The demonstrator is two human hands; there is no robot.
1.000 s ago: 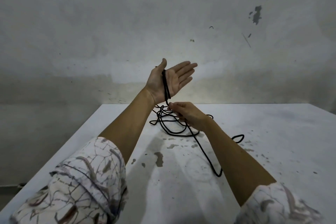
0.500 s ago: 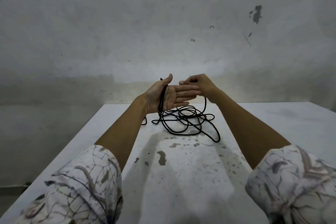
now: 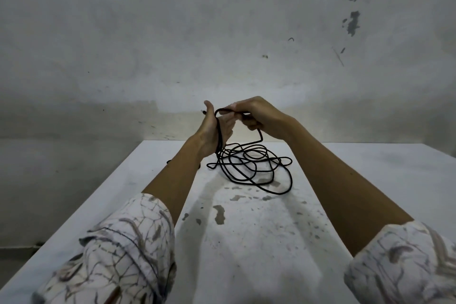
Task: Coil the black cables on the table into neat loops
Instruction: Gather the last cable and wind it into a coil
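Observation:
A thin black cable [image 3: 249,168] lies in a loose tangle on the white table [image 3: 246,242], near its far edge. My left hand [image 3: 214,131] is raised above the tangle, palm toward me, and cable strands run down across the palm and wrist. The thumb points up and the fingers are hidden behind my right hand. My right hand [image 3: 256,116] is just to the right of it, fingers curled, pinching the cable and drawing it over the top of my left hand. From my right hand a strand drops down to the tangle.
The table top is scuffed, with dark chipped patches in its middle [image 3: 219,213]. A stained grey wall [image 3: 222,32] rises right behind the far edge. The table's left edge drops to a grey floor [image 3: 49,180].
My right hand rose from the table beside the tangle to the top of my left hand, bringing cable over it. The trailing length near me was pulled in toward the tangle.

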